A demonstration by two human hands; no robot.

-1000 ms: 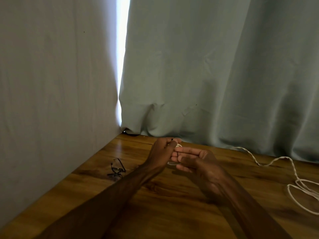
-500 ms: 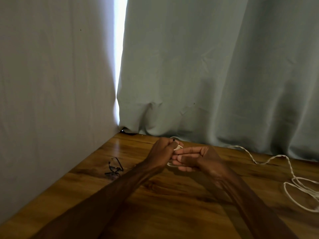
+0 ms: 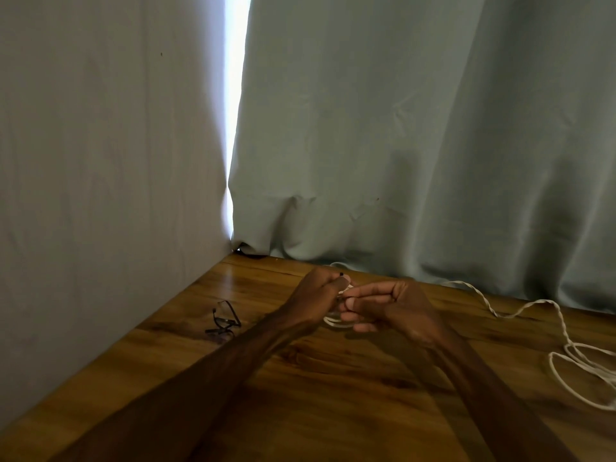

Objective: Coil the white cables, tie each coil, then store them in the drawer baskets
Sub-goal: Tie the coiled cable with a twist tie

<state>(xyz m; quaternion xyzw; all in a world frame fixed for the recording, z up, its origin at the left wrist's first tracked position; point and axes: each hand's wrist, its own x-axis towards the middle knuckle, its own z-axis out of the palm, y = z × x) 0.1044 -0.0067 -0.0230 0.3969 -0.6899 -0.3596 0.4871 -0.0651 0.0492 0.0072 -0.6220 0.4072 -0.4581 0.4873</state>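
Both hands meet over the middle of the wooden table (image 3: 333, 395). My left hand (image 3: 316, 295) grips a small coil of white cable (image 3: 335, 322), most of it hidden between the hands. My right hand (image 3: 393, 308) faces it, fingertips pinching the cable at the coil. A thin black tie or cable tip (image 3: 340, 273) pokes up by the left thumb. A second white twisted cable (image 3: 520, 313) trails loose across the table to the right and ends in loose loops (image 3: 580, 368) at the frame's edge.
A pair of dark folded glasses (image 3: 224, 320) lies on the table left of my hands. A pale wall (image 3: 100, 195) borders the table on the left, and a grey-green curtain (image 3: 416, 145) hangs along its back edge.
My right hand has closed in toward the left, its fingers now curled at the coil. The view has shifted slightly. The loose cable lies as before.
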